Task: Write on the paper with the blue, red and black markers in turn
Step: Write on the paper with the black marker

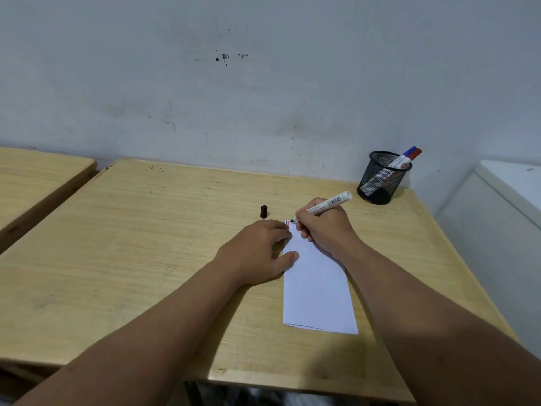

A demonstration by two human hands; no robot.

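A folded white paper [317, 294] lies on the wooden desk [140, 247]. My right hand [326, 227] grips the uncapped black marker [328, 205], whose tip touches the paper's far left corner beside small blue and red marks [287, 223]. My left hand [259, 250] rests flat on the paper's left edge, fingers spread, holding nothing. The black cap [264, 211] stands on the desk just beyond my left hand. The blue marker [406, 155] and red marker [413, 156], both capped, lean in the black mesh cup [380, 178] at the far right.
A grey wall runs behind the desk. A second wooden desk [35, 177] sits to the left across a narrow gap. A white cabinet [503, 200] stands close to the desk's right side.
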